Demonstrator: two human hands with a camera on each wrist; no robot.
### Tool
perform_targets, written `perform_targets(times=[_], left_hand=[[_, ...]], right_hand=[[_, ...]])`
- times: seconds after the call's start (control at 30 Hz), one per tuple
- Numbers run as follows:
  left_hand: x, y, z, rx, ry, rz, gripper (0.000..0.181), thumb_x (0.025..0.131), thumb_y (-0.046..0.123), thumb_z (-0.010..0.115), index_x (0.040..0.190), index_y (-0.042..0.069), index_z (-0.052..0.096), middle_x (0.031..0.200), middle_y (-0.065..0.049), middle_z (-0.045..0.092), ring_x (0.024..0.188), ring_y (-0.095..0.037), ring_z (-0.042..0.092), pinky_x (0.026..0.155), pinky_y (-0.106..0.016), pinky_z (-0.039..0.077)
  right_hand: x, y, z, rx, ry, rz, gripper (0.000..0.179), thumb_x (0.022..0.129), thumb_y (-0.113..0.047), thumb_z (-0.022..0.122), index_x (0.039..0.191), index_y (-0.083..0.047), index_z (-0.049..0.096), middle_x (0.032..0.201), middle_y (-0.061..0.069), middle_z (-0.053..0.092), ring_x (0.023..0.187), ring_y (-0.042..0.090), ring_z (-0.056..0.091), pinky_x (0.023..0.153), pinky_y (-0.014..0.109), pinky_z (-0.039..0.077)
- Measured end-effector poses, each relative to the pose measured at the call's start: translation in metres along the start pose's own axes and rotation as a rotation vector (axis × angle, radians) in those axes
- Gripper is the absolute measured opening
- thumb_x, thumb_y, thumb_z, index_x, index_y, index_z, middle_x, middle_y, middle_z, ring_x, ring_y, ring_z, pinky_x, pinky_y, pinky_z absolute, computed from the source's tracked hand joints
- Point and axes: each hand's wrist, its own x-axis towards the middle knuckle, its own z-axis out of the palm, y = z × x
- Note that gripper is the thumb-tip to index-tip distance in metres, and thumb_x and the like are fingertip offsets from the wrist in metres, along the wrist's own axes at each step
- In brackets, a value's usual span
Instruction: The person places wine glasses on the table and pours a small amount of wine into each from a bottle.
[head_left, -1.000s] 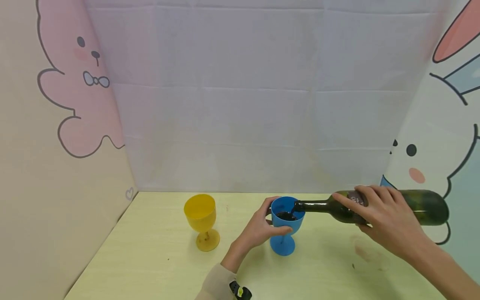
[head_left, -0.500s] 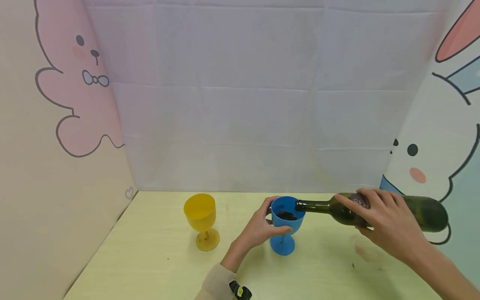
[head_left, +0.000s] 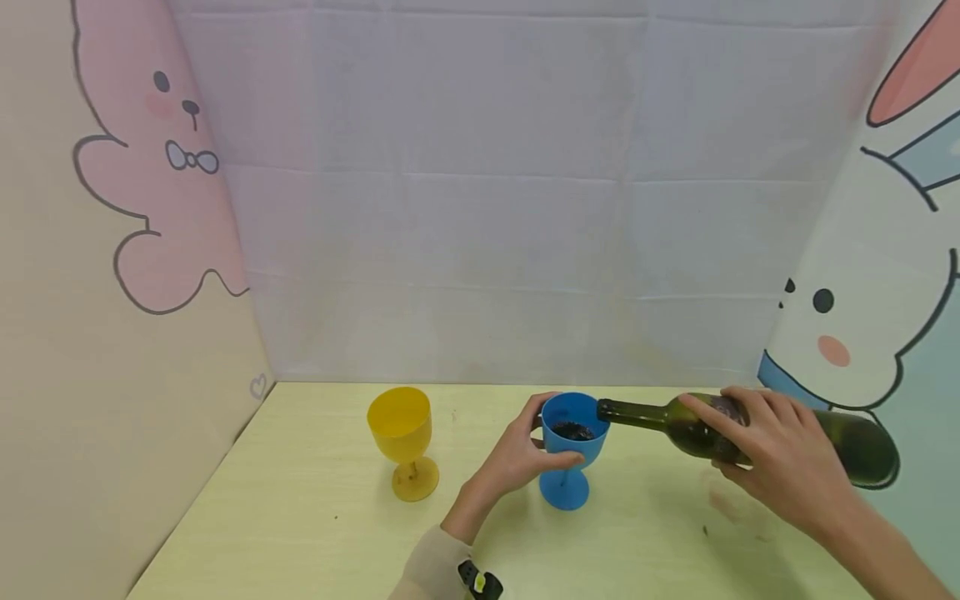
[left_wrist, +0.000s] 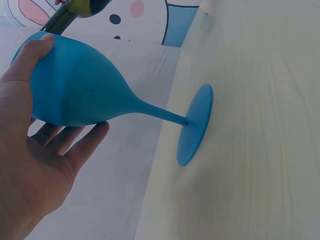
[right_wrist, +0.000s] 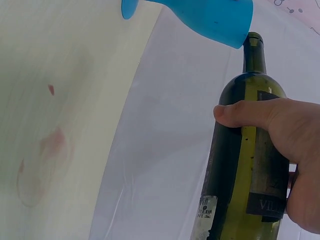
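A blue goblet [head_left: 576, 457] stands upright on the table with dark liquid [head_left: 573, 431] in its bowl. My left hand [head_left: 517, 454] grips the bowl from the left, thumb in front; in the left wrist view the thumb and fingers curl round the goblet [left_wrist: 80, 85]. My right hand [head_left: 783, 458] holds a dark green wine bottle [head_left: 693, 429] by its body and label. The bottle slopes, its neck higher than its base, and its mouth is at the goblet's right rim. In the right wrist view the bottle [right_wrist: 232, 150] has its mouth beside the rim. No stream of liquid shows.
A yellow goblet [head_left: 401, 425] stands upright to the left of my left hand. Reddish stains [right_wrist: 54, 142] mark the pale table [head_left: 300, 500] on the right. A white cloth wall [head_left: 480, 250] rises at the back, with printed panels at both sides.
The bottle's base has sunk and its neck has tipped up, its mouth drawing slightly right toward the rim. The dark stream seen earlier no longer shows. My left hand and the goblet stay put.
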Motion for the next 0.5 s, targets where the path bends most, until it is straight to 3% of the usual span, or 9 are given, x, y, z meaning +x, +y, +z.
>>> perform_targets(times=[0.13, 0.2, 0.23, 0.3, 0.37, 0.43, 0.47, 0.5], left_hand=[[-0.0001, 0.0003, 0.0002, -0.001, -0.001, -0.009, 0.077, 0.082, 0.040, 0.080, 0.146, 0.038, 0.036, 0.144, 0.006, 0.051, 0.125, -0.019, 0.055, 0.094, -0.029, 0.053], [-0.0003, 0.0003, 0.0002, -0.001, 0.000, -0.013, 0.077, 0.082, 0.040, 0.080, 0.146, 0.039, 0.036, 0.144, 0.006, 0.050, 0.125, -0.020, 0.055, 0.095, -0.030, 0.053], [-0.0004, 0.0004, 0.0003, -0.002, 0.000, -0.014, 0.077, 0.082, 0.040, 0.080, 0.146, 0.040, 0.036, 0.144, 0.006, 0.050, 0.126, -0.020, 0.055, 0.095, -0.030, 0.053], [-0.0006, 0.0003, 0.0004, -0.001, 0.001, -0.016, 0.077, 0.082, 0.040, 0.080, 0.145, 0.041, 0.036, 0.144, 0.007, 0.050, 0.126, -0.019, 0.055, 0.095, -0.030, 0.053], [-0.0008, 0.0002, 0.0004, 0.001, 0.001, -0.016, 0.077, 0.082, 0.040, 0.080, 0.145, 0.041, 0.035, 0.144, 0.007, 0.050, 0.126, -0.019, 0.055, 0.095, -0.030, 0.053], [-0.0011, 0.0002, 0.0002, 0.004, 0.002, -0.015, 0.077, 0.082, 0.040, 0.080, 0.145, 0.041, 0.035, 0.144, 0.007, 0.050, 0.126, -0.019, 0.055, 0.094, -0.029, 0.053], [-0.0012, 0.0001, 0.0001, 0.006, 0.001, -0.015, 0.078, 0.082, 0.040, 0.080, 0.145, 0.041, 0.035, 0.144, 0.007, 0.050, 0.126, -0.019, 0.054, 0.094, -0.028, 0.053], [-0.0013, 0.0001, -0.0001, 0.007, 0.002, -0.015, 0.078, 0.082, 0.040, 0.080, 0.145, 0.041, 0.035, 0.145, 0.007, 0.050, 0.126, -0.019, 0.054, 0.094, -0.028, 0.052]], right_hand=[[-0.0035, -0.0006, 0.0026, 0.025, -0.002, 0.018, 0.115, 0.041, -0.026, 0.098, 0.144, -0.037, 0.049, 0.119, 0.016, 0.057, 0.104, 0.043, 0.054, 0.083, 0.062, 0.045], [-0.0047, -0.0008, 0.0039, 0.045, -0.003, 0.027, 0.104, 0.052, -0.051, 0.094, 0.144, -0.037, 0.048, 0.119, 0.016, 0.057, 0.104, 0.043, 0.054, 0.083, 0.062, 0.045], [-0.0052, -0.0007, 0.0045, 0.057, -0.003, 0.032, 0.103, 0.053, -0.053, 0.093, 0.144, -0.037, 0.048, 0.119, 0.016, 0.057, 0.104, 0.043, 0.054, 0.083, 0.062, 0.045], [-0.0060, -0.0008, 0.0056, 0.073, -0.002, 0.043, 0.088, 0.069, -0.078, 0.068, 0.144, -0.038, 0.048, 0.119, 0.017, 0.057, 0.104, 0.043, 0.054, 0.082, 0.062, 0.045], [-0.0065, -0.0020, 0.0067, 0.090, -0.003, 0.064, 0.083, 0.078, -0.086, 0.033, 0.145, -0.039, 0.048, 0.118, 0.017, 0.057, 0.104, 0.044, 0.053, 0.082, 0.064, 0.045], [-0.0067, -0.0037, 0.0079, 0.107, -0.001, 0.090, 0.086, 0.078, -0.088, 0.023, 0.145, -0.039, 0.048, 0.117, 0.018, 0.056, 0.103, 0.044, 0.053, 0.081, 0.065, 0.044], [-0.0069, -0.0049, 0.0085, 0.113, -0.003, 0.103, 0.088, 0.079, -0.083, 0.009, 0.145, -0.039, 0.047, 0.117, 0.018, 0.056, 0.102, 0.045, 0.053, 0.081, 0.066, 0.043], [-0.0069, -0.0059, 0.0090, 0.122, -0.003, 0.114, 0.088, 0.079, -0.084, 0.009, 0.145, -0.039, 0.046, 0.117, 0.018, 0.055, 0.102, 0.045, 0.053, 0.081, 0.067, 0.043]])
